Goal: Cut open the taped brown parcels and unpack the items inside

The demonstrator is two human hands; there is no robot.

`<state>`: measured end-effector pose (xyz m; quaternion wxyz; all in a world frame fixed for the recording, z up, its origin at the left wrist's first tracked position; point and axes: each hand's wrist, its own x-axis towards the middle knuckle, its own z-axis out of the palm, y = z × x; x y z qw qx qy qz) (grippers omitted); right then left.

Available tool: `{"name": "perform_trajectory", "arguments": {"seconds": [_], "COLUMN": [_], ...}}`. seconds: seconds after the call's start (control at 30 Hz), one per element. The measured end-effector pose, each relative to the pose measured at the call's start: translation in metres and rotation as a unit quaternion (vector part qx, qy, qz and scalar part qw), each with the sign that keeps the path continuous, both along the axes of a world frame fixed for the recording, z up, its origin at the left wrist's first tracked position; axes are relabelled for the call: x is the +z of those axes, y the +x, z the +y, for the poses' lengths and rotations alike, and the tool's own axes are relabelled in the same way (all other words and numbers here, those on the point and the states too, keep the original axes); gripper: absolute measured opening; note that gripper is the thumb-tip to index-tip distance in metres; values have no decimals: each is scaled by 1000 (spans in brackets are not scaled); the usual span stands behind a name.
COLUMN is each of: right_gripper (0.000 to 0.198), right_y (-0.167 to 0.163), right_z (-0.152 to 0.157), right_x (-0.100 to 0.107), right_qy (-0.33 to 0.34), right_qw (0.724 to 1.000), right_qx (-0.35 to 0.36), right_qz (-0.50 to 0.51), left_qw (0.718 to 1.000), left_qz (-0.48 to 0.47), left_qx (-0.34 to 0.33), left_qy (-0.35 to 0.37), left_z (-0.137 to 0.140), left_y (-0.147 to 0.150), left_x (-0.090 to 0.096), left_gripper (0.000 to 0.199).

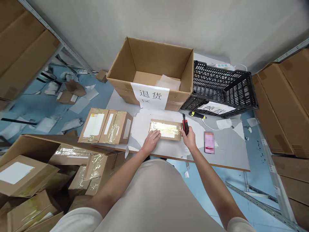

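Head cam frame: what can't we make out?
All in the head view:
- Contents of the taped box under the left hand: hidden by closed cardboard and tape.
- Palm side of the right hand: turned away, around the box cutter.
- Part of the phone screen: blurred by a pixelated patch.
- Print on the white label at left: too small.
- Large open carton: cut off by left and bottom edges.

The left hand [152, 140] rests on a brown, tape-wrapped cardboard box [167, 129]. The right hand [189, 139] grips a red-and-black utility knife [185, 126] beside it.
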<state>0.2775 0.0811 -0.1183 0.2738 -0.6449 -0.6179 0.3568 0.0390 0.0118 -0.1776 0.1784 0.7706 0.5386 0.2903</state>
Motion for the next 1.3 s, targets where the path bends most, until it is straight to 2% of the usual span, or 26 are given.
{"name": "perform_trajectory", "arguments": {"seconds": [0.07,0.17,0.23,0.3,0.4,0.53,0.83,1.03,1.17,1.3], "right_gripper": [40,53,60,63,63,65,72,62,61,69], "right_y": [-7,-25,-38,-48,-56,-61,-70,-72,-53,2], "right_z": [3,15,26,37,47,50,49,43,39,35], "right_x": [15,35,42,44,44,44,54,61,66,72], "right_qy": [53,51,41,43,52,51,28,19,18,1], "right_qw": [982,897,842,805,773,754,738,730,727,736], "right_qx": [159,404,485,523,552,568,556,528,521,484], "right_qz": [-83,-173,-234,-279,-308,-327,-381,-434,-447,-473], "left_qw": [1000,1000,999,998,998,998,998,998,997,998], "left_qz": [3,8,10,3,-17,-34,-45,-28,-35,-23], "left_qx": [-7,-21,-41,-56,-61,-55,-47,-53,-64,-51], "left_qy": [2,7,11,11,4,-7,-21,-19,-29,-35], "left_z": [1,4,5,7,8,10,11,11,9,12], "left_y": [-1,-5,-8,-11,-12,-12,-13,-13,-11,-7], "left_x": [-6,-10,-10,-10,-12,-14,-13,-9,-9,-11], "left_gripper": [36,37,36,35,33,32,32,32,31,31]}}
